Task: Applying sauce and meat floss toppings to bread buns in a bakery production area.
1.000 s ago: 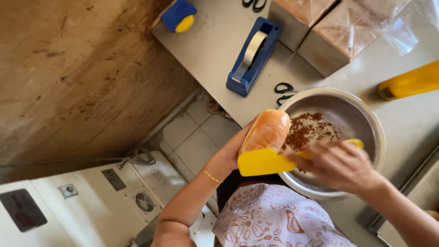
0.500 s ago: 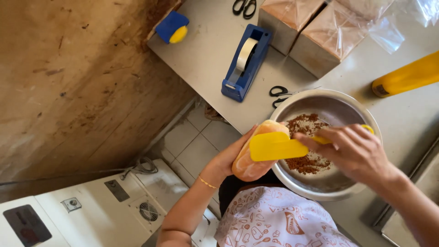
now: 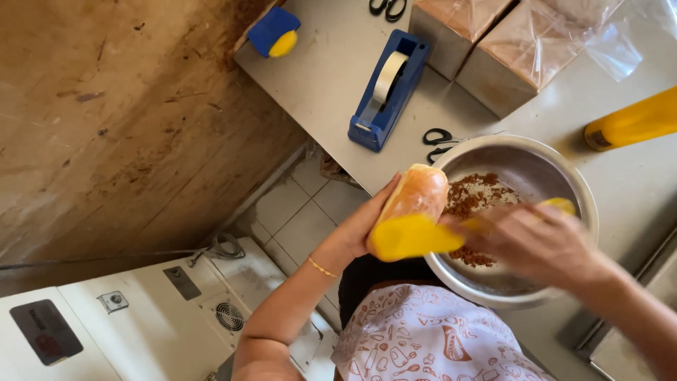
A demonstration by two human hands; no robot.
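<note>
My left hand [image 3: 368, 220] grips a golden bread roll [image 3: 416, 195] beside the rim of a metal bowl [image 3: 564, 180]. My right hand [image 3: 543, 243] holds a yellow spatula [image 3: 412, 236] by its handle, and the blade lies flat against the roll's lower end. Brown crumbly filling [image 3: 474, 201] sits in the bowl under my right hand. The bowl rests on a grey table [image 3: 331, 77].
A blue tape dispenser [image 3: 386, 92], black scissors [image 3: 438, 141], two boxes covered with plastic film [image 3: 504, 42] and a yellow bottle [image 3: 635, 120] are on the table. A blue and yellow object [image 3: 275, 32] sits at its corner. A white machine [image 3: 127, 317] stands on the floor, lower left.
The yellow spatula slid down the roll from its middle to its lower end. My right hand shifted slightly lower over the bowl; the roll stays in my left hand.
</note>
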